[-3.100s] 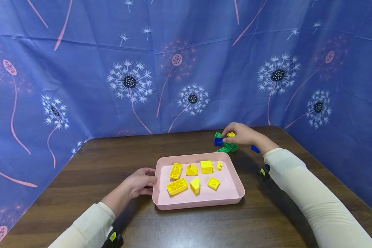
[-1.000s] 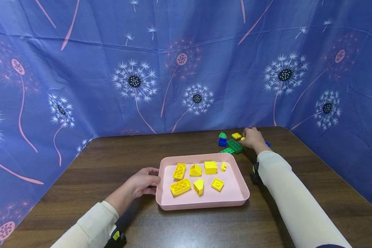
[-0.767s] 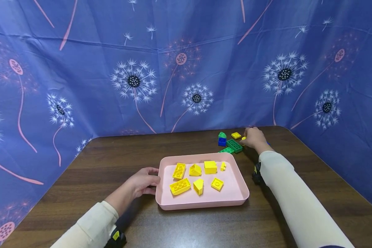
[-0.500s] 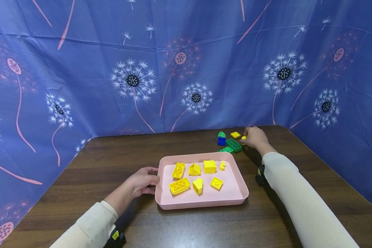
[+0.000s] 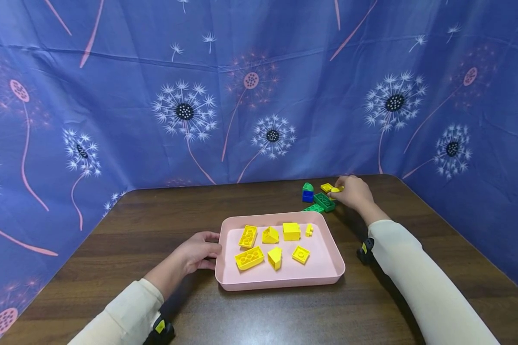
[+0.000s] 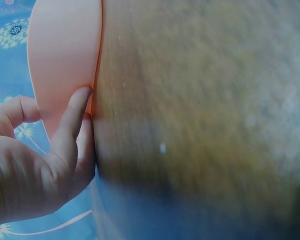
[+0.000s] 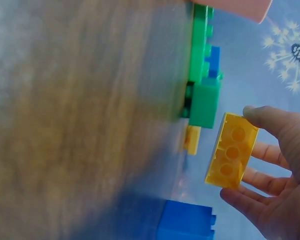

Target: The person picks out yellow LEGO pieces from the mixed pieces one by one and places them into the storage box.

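Note:
My left hand [image 5: 198,251] holds the left side of a pink tray [image 5: 280,286], thumb and fingers at its wall [image 6: 65,55]. Inside the tray several yellow toy building bricks lie spread out, among them a long brick [image 5: 249,258] and a square one [image 5: 291,231]. At the far right, my right hand [image 5: 355,192] pinches a yellow brick [image 7: 232,151] by its edges. Its hollow underside with round tubes shows in the right wrist view. Beside that hand lie a flat yellow piece [image 5: 326,187] and a green brick [image 5: 324,202].
Left of the green brick stands a blue block [image 5: 308,196] with a green piece [image 5: 308,186] above it. Another green brick [image 5: 314,208] lies behind the tray's rim. A larger blue block [image 7: 186,221] shows near the right hand. A patterned blue cloth [image 5: 224,120] hangs behind the table.
From over the coloured bricks, my right hand moved right, then shifted slightly back left with a yellow brick between its fingers. My left hand stays at the tray; the tray's bricks are unchanged.

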A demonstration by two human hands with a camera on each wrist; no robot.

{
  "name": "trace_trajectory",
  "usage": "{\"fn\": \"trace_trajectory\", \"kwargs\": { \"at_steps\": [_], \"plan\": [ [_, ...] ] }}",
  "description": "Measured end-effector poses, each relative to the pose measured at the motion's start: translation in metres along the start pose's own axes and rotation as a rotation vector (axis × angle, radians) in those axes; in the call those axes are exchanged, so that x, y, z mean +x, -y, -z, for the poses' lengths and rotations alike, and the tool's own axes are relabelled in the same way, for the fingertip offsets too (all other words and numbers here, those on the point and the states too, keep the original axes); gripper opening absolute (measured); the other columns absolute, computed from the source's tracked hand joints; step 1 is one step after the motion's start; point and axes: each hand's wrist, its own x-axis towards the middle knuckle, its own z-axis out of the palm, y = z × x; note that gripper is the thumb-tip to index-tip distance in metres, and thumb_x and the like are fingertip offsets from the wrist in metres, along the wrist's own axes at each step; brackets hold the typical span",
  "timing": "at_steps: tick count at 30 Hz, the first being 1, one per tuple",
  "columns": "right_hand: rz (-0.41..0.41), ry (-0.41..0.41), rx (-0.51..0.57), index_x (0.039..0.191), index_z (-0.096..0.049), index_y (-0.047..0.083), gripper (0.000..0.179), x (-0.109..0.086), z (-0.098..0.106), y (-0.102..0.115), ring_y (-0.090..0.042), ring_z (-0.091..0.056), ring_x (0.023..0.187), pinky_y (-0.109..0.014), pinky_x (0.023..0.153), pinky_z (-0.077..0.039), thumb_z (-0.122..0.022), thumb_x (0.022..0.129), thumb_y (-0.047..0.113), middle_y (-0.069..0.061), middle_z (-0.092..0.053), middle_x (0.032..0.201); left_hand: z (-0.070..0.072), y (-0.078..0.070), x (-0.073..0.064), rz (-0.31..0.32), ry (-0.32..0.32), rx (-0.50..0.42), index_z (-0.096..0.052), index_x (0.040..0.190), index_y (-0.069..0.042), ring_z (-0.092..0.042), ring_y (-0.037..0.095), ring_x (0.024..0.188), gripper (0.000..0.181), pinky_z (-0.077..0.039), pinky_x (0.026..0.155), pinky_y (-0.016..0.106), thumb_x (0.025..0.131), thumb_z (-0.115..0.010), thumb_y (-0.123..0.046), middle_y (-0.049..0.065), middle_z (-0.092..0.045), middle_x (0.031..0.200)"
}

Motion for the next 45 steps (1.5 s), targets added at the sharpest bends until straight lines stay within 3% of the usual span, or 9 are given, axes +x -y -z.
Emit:
{"fn": "trace_trajectory", "kwargs": {
  "at_steps": [7, 17, 26, 45],
  "plan": [
    [0.052, -0.05, 0.01, 0.106, -0.067, -0.002, 0.044, -0.012, 0.006, 0.011, -0.037, -0.058, 0.09, -0.053, 0.08, -0.049, -0.074, 0.082, 0.034, -0.021, -0.065, 0.1, 0.001, 0.0, 0.001, 0.007, -0.007, 0.007, -0.041, 0.135, 0.004, -0.063, 0.026, 0.08, 0.059, -0.058, 0.073, 0.044, 0.079, -0.059, 0.0, 0.021, -0.061, 0.103],
    [0.116, -0.062, 0.017, 0.106, -0.068, -0.001, 0.041, -0.035, 0.014, 0.034, -0.037, -0.058, 0.093, -0.054, 0.082, -0.05, -0.076, 0.081, 0.031, -0.021, -0.064, 0.104, 0.0, -0.001, 0.002, 0.014, -0.009, 0.005, -0.042, 0.136, 0.004, -0.064, 0.027, 0.083, 0.059, -0.058, 0.075, 0.045, 0.079, -0.059, 0.0, 0.022, -0.062, 0.105],
    [0.21, -0.099, 0.079, 0.1, -0.07, 0.002, 0.035, -0.055, 0.019, 0.056, -0.031, -0.06, 0.086, -0.048, 0.072, -0.054, -0.08, 0.078, 0.027, -0.017, -0.065, 0.102, 0.0, -0.001, 0.001, 0.011, -0.009, -0.006, -0.042, 0.135, 0.004, -0.064, 0.027, 0.084, 0.058, -0.058, 0.076, 0.046, 0.079, -0.059, 0.001, 0.022, -0.062, 0.107],
    [0.31, 0.013, 0.106, 0.097, -0.071, 0.01, 0.03, -0.083, 0.023, 0.09, -0.027, -0.061, 0.085, -0.038, 0.072, -0.057, -0.083, 0.075, 0.026, -0.006, -0.069, 0.097, 0.0, -0.002, 0.001, 0.017, -0.003, 0.003, -0.041, 0.135, 0.004, -0.065, 0.027, 0.084, 0.059, -0.058, 0.076, 0.046, 0.079, -0.059, 0.001, 0.022, -0.062, 0.107]
  ]
}}
